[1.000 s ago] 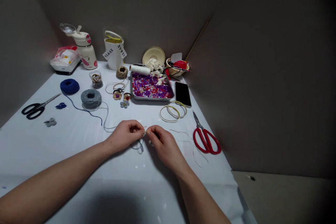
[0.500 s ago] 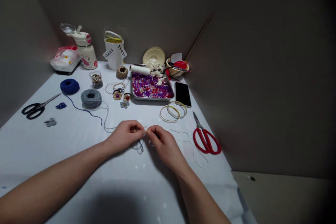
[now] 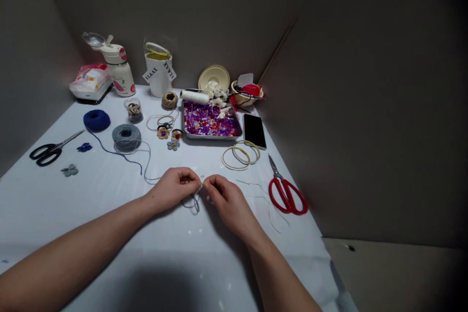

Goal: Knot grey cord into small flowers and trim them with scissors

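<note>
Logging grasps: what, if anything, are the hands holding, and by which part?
The left hand and right hand appear to pinch a thin grey thread at the fingertips, with a loop hanging below; the thread is too fine to see exactly.

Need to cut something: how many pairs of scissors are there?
2. Black-handled scissors lie at the left of the table; red-handled scissors lie at its right, beyond the right hand. Others may be hidden.

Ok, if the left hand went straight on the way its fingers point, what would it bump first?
Probably the right hand, just across a tiny gap from the left hand. A thin pale thread may come first, but it's hard to tell.
</note>
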A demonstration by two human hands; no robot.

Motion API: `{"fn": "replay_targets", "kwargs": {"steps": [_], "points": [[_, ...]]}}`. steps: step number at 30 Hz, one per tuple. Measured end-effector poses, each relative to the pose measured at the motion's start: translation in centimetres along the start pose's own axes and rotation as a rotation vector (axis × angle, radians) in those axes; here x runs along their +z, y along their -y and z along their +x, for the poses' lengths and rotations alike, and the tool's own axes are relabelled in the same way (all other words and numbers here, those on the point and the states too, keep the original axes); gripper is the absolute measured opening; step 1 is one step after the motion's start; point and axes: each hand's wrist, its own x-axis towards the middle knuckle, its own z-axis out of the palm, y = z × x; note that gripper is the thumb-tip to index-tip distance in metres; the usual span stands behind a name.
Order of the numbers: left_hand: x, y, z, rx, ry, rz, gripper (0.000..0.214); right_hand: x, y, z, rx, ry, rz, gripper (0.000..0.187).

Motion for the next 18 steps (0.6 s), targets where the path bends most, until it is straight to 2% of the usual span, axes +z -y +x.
{"fn": "replay_targets", "kwargs": {"steps": [12,18], "points": [[0.06,0.08,-0.04,-0.034,0.017,-0.028,0.009,-0.03,0.02,-0.01,-0.002,-0.004,0.010,0.020],[0.13,0.07,0.11,-0.118,0.099,-0.235,0.018,-0.13,-0.04,0.05,-0.020,-0.051,0.058,0.019]]}}
